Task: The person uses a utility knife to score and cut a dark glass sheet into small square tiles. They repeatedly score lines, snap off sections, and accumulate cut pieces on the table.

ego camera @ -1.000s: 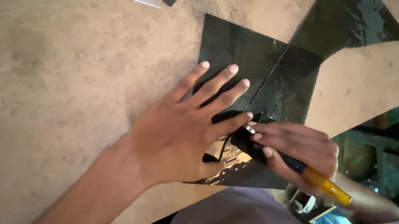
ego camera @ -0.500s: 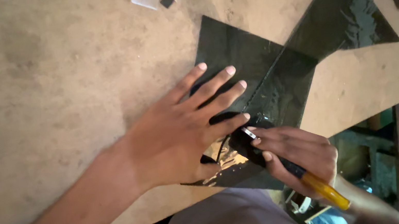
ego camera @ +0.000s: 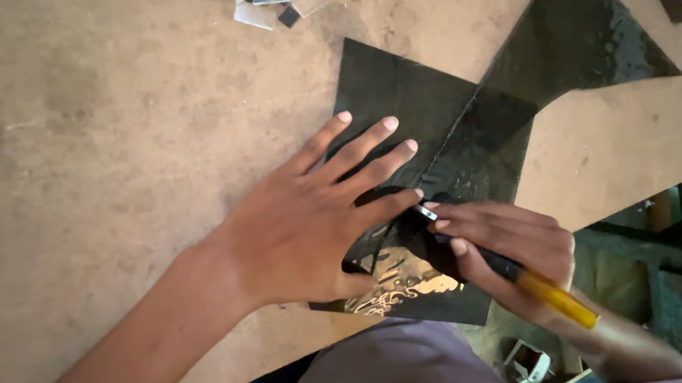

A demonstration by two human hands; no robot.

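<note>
The left hand (ego camera: 310,227) lies flat, palm down, fingers spread, its forearm stretching back toward the bench's near edge. The right hand (ego camera: 505,253) is curled in a pen-like grip just beside the left fingertips.

Bare hands (ego camera: 310,227) and forearms, greyish-purple garment (ego camera: 394,380).

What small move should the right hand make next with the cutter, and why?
Probably draw the yellow-handled cutter a little further along the dark glass sheet toward the body. The right hand has its tip on the sheet beside the fingertips of the left hand, which lies flat on the glass.
</note>
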